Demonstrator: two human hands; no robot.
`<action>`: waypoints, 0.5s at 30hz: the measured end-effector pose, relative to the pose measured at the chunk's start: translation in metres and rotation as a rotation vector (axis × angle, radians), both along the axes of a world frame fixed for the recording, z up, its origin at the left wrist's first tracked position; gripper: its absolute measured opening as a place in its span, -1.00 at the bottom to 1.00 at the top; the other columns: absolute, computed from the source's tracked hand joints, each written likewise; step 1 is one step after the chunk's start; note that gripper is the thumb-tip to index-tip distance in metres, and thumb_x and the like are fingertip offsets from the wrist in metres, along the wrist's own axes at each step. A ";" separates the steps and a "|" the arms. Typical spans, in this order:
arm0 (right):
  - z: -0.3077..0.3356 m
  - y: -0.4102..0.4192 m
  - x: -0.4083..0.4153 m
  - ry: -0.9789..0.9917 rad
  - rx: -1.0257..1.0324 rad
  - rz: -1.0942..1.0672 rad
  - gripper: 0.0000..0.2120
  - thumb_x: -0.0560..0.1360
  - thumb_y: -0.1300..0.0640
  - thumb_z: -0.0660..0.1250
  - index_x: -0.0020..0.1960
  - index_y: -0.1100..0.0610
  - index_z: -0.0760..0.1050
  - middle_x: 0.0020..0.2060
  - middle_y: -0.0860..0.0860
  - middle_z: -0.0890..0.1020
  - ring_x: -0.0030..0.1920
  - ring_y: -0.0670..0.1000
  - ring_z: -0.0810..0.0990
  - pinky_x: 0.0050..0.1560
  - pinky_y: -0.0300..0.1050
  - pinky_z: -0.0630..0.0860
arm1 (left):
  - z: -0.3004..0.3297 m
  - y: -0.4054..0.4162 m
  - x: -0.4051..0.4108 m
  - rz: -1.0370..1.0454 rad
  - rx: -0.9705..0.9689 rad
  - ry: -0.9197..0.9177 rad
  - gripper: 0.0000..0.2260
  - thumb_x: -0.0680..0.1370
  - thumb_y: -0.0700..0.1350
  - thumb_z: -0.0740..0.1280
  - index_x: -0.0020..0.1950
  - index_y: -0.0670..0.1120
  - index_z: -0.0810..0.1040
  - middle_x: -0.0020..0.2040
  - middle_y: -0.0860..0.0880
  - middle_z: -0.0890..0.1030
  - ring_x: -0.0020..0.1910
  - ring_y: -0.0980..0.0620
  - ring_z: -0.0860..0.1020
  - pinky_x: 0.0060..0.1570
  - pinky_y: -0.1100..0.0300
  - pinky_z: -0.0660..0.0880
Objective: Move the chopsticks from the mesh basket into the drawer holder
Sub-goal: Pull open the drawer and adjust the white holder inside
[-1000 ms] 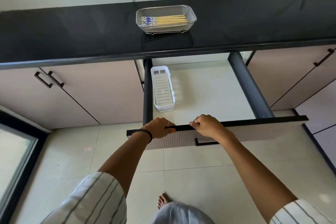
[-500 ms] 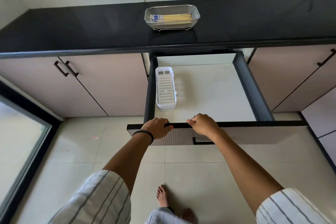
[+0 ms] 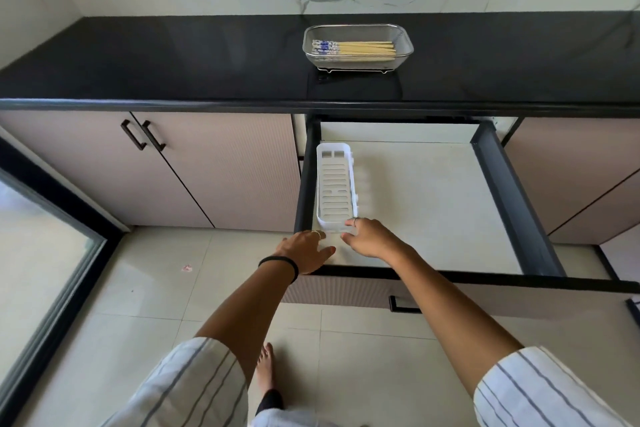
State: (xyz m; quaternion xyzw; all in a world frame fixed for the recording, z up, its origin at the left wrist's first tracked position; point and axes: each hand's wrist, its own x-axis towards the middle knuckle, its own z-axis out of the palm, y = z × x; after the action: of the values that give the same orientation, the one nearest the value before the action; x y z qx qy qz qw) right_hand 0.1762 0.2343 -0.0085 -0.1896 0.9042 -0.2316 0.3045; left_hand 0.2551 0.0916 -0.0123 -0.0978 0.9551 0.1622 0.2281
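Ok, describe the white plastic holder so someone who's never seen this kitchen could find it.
Under the black countertop, the open drawer is pulled out. Along its left wall lies the long white slotted plastic holder, the only object inside, empty, just beyond both hands.

The drawer (image 3: 512, 204) front's right end runs off frame.

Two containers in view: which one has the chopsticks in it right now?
The mesh basket on the black counter holds the chopsticks. The white holder in the open drawer is empty.
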 end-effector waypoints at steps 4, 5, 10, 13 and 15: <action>-0.011 -0.050 -0.020 -0.004 -0.042 -0.055 -0.47 0.57 0.00 0.18 0.49 0.15 0.20 0.45 0.16 0.34 0.42 0.15 0.34 0.39 -0.05 0.32 | -0.011 -0.035 -0.022 -0.069 -0.084 -0.001 -0.35 0.64 0.12 0.19 0.61 -0.07 -0.01 0.62 -0.03 -0.06 0.59 -0.05 -0.03 0.52 -0.05 0.01; -0.016 -0.062 -0.026 -0.021 -0.032 -0.079 -0.47 0.57 0.00 0.17 0.48 0.16 0.20 0.44 0.17 0.35 0.42 0.16 0.34 0.39 -0.03 0.33 | -0.013 -0.043 -0.027 -0.094 -0.088 -0.002 -0.34 0.64 0.10 0.20 0.62 -0.06 -0.05 0.62 -0.03 -0.11 0.59 -0.04 -0.08 0.52 -0.06 -0.04; -0.043 -0.108 -0.044 -0.052 0.062 -0.169 -0.62 0.56 -0.01 0.22 0.25 0.24 0.40 0.19 0.22 0.55 0.18 0.19 0.53 0.06 -0.09 0.46 | -0.029 -0.081 -0.046 -0.210 -0.072 -0.011 -0.31 0.64 0.06 0.21 0.61 -0.05 -0.14 0.61 -0.03 -0.21 0.59 -0.03 -0.15 0.54 -0.04 -0.11; -0.053 -0.126 -0.047 -0.010 0.134 -0.200 -0.76 0.53 0.09 0.27 0.10 0.24 0.45 0.03 0.19 0.61 0.03 0.17 0.59 -0.07 -0.09 0.49 | -0.035 -0.104 -0.053 -0.259 -0.050 -0.027 -0.30 0.65 0.07 0.20 0.61 -0.05 -0.16 0.60 -0.03 -0.23 0.59 -0.04 -0.16 0.54 -0.04 -0.10; -0.057 -0.135 -0.045 0.027 0.140 -0.244 -0.82 0.50 0.24 0.25 0.09 0.24 0.47 -0.02 0.18 0.62 -0.02 0.17 0.60 -0.07 -0.08 0.54 | -0.037 -0.120 -0.056 -0.291 -0.046 -0.036 -0.31 0.65 0.08 0.19 0.61 -0.06 -0.17 0.61 -0.03 -0.23 0.59 -0.04 -0.15 0.54 -0.04 -0.09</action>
State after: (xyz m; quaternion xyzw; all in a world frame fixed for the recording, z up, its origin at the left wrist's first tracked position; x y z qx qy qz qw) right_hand 0.1310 0.0992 -0.0658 -0.0598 0.9386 -0.2006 0.2742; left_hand 0.1987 -0.0289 -0.0496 0.0337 0.9584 0.1037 0.2639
